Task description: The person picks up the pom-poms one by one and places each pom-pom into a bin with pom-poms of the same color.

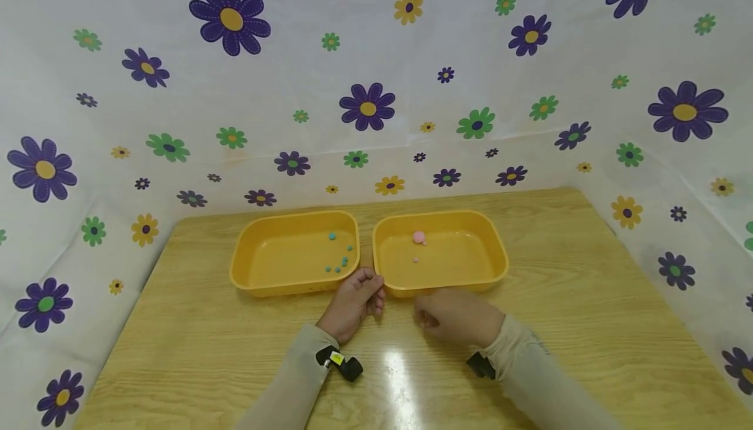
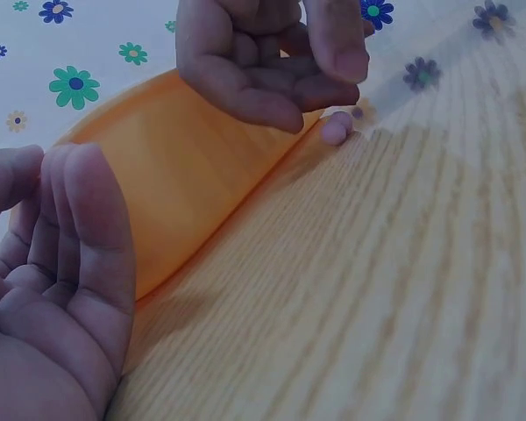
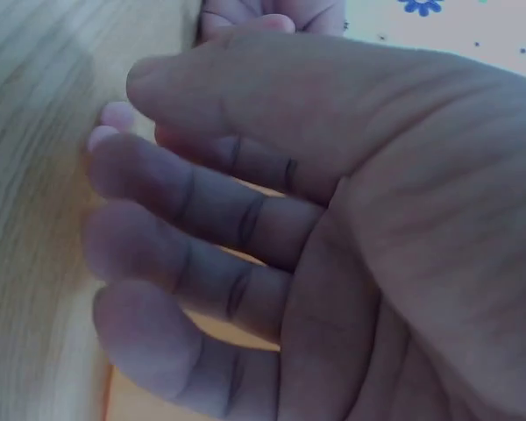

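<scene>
My right hand [image 1: 455, 317] is low over the table in front of the right yellow tray [image 1: 499, 261]. Its fingers are loosely bent and nothing shows between thumb and fingers. Small pink balls [image 2: 337, 129] lie together on the wood, close below those fingers in the left wrist view. In the right wrist view, the pink balls [image 3: 116, 115] appear just past the fingertips. My left hand [image 1: 353, 300] rests by the near corners of both trays, fingers loosely curled, thumb tip against the fingertips. Its thumb overlaps the right tray's corner in the head view; no held thing shows.
The left yellow tray [image 1: 250, 284] contains several small blue-green balls [image 1: 332, 236]. Inside the right tray are a larger pink ball [image 1: 418, 237] and smaller pink ones. A flower-print cloth [image 1: 282, 90] rises behind and beside the wooden table [image 1: 194, 338].
</scene>
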The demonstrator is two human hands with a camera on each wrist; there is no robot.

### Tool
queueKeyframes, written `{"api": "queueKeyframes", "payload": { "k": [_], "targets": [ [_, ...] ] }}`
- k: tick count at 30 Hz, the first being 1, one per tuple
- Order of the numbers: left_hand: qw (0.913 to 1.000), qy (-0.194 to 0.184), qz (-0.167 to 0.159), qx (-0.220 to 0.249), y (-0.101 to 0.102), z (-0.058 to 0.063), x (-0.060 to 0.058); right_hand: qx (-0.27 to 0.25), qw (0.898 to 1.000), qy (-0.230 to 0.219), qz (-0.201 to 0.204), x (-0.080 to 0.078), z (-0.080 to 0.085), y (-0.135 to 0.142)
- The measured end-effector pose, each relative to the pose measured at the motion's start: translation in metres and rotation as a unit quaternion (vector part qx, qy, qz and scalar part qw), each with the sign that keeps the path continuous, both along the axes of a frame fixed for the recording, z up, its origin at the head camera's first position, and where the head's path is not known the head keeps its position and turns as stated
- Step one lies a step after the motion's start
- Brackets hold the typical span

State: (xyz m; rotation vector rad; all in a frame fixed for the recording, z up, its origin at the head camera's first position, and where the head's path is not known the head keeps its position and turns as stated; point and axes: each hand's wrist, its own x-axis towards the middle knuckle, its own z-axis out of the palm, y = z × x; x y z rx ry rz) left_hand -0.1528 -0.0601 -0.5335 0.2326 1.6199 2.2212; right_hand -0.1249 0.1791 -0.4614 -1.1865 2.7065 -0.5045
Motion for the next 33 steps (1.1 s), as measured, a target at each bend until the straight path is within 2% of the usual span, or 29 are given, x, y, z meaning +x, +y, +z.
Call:
{"api": "queueKeyframes", "payload": {
  "k": [9,33],
  "targets": [
    [1.0000,-0.002,0.002,-0.002,0.000,0.000,0.000,0.019,1.000,0.016,-0.020,-0.003,-0.013,0.000],
    [1.0000,-0.004,0.000,0.008,0.000,-0.002,-0.001,0.007,0.999,0.015,-0.030,-0.004,-0.015,0.000]
  ]
}}
